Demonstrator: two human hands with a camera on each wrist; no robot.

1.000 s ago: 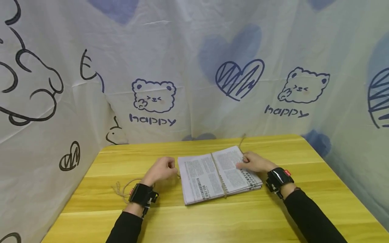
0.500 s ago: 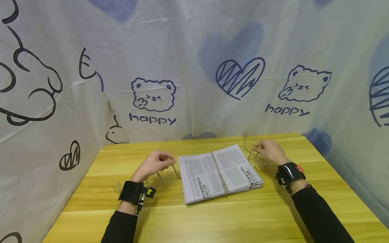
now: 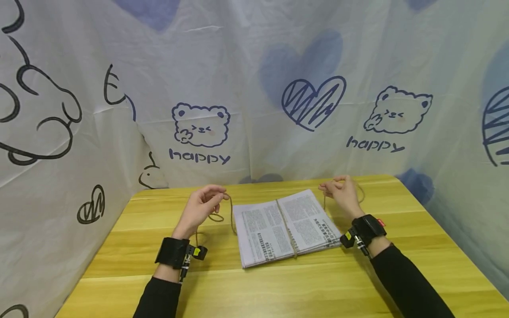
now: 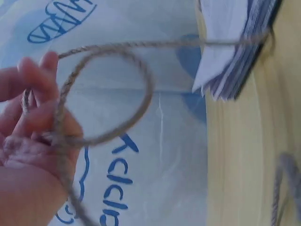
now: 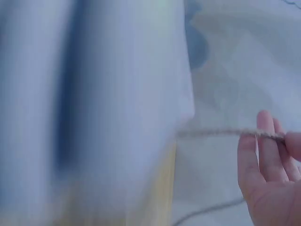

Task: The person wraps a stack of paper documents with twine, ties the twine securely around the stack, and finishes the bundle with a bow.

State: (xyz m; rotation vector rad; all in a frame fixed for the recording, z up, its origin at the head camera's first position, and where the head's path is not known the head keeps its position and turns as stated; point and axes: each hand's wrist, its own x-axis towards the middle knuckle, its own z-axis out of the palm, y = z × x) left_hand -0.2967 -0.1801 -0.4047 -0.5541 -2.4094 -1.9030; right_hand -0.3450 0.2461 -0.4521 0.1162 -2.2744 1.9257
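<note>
A stack of folded newspapers [image 3: 264, 229] lies flat on the table, slightly turned. Brown twine [image 3: 287, 229] crosses its top from back to front. At the stack's left side, my left hand [image 3: 199, 210] is raised and pinches a length of the twine, which runs down beneath the paper. The left wrist view shows a loop of the twine [image 4: 149, 87] hanging by the fingers. To the right, my right hand [image 3: 345, 198] pinches the other length of twine [image 5: 211, 133] between thumb and fingers, off the table. The stretch under the newspapers is hidden.
The yellow wood-grain table [image 3: 278, 291] has its far edge close against a white curtain [image 3: 254, 110] with printed bears and hearts. The curtain also hangs at both sides. Each wrist wears a black camera strap [image 3: 172, 252].
Both hands have come away from the newspapers and risen, drawing twine up on either side. My left hand moved up and back; the right moved out, then slightly inward. The stack stays put.
</note>
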